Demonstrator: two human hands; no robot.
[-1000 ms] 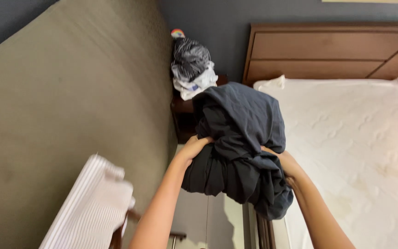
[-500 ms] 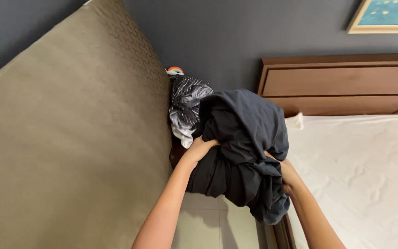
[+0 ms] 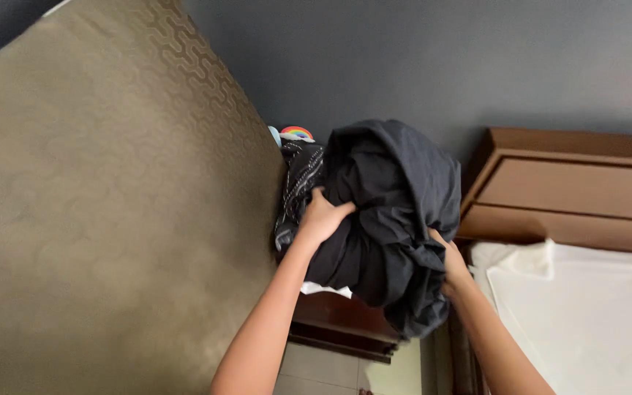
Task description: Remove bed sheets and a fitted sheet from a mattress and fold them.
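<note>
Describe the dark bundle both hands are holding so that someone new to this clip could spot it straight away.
Start at the big olive patterned mattress leaning on the grey wall; just right of its edge, above the wooden nightstand, the left hand and right hand grip a bunched dark sheet. It is plain charcoal, unlike the white-patterned black fabric behind it.

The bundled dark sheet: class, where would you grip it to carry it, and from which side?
Grip the dark sheet bundle on its two flanks, one hand per side, as the left hand and right hand do. It is a soft, rounded wad with loose folds hanging below, so fingers dug into the side creases, pressing inward, should keep it together.
</note>
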